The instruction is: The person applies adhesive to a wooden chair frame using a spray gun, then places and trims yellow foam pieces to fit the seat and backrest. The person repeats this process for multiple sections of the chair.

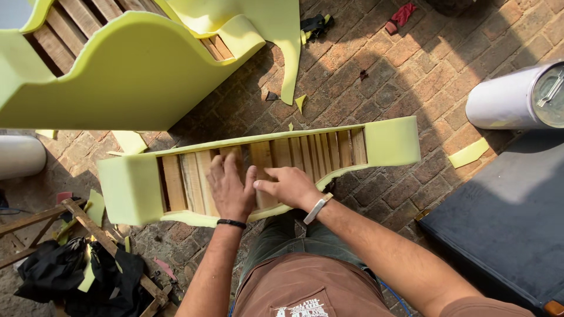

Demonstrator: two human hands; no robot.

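**Two hands on a foam-edged wooden frame over a brick floor**

Head view: the ground is reddish-brown brick paving (376, 76), set in a herringbone pattern, sunlit with long shadows across it. Lying on it in front of the person is a curved wooden slat frame (276, 155) wrapped along its edges and ends in yellow-green foam (390, 141). The left hand (230, 186) lies flat, palm down and fingers spread, on the slats near the middle of the frame, gripping nothing. The right hand (288, 185) rests just beside it, touching the slats with fingers loosely curled and thumb pointing toward the left hand; it clasps nothing that can be seen.

Above, at upper left, stands a larger foam-covered frame (123, 76) with a wavy edge. Foam offcuts (469, 154) are scattered over the bricks. A white cylinder (511, 97) lies at the right edge, above a dark grey padded panel (505, 217). At lower left, black cloth (64, 273) sits heaped against a rough wooden stand (88, 220).
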